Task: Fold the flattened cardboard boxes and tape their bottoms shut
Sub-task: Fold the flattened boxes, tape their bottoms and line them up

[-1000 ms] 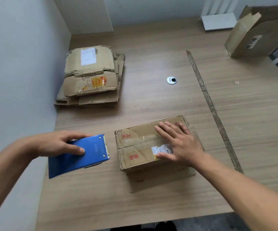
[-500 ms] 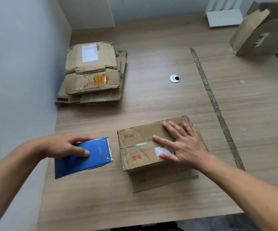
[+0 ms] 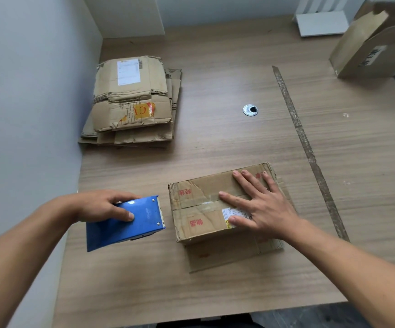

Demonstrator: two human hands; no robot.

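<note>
One box (image 3: 206,209) sits on the near middle of the wooden table (image 3: 215,143), its closed flaps facing up and its other flaps splayed flat on the table under it. The right hand (image 3: 262,207) lies on top of it, fingers straight and spread, palm down over the seam where the two flaps meet. A strip of clear tape shows along that seam.

One blue tape dispenser (image 3: 132,223) is in the left hand (image 3: 99,204). The thumb presses on its blue side and the fingers curl over the far edge. The toothed end points at the left end of the box, just beside it and seemingly not touching.

One stack of flattened boxes (image 3: 132,102) lies far left by the wall (image 3: 26,91). It has several layers, but the exact count is unclear. One open box (image 3: 369,50) stands at the far right corner.

The box under the hand carries two pairs of red Chinese characters. The nearer pair reads 物品, upside down from here, and the farther pair is too creased to read. A white label (image 3: 235,213) peeks out from under the hand, its print too small to read. The top of the stack has a white shipping label, unreadable, and yellow tape with red letters, only a "C" being clear. The faint word on the dispenser cannot be read.

One metal-ringed hole (image 3: 250,110) and one long strip of old tape (image 3: 310,152) mark the table.
</note>
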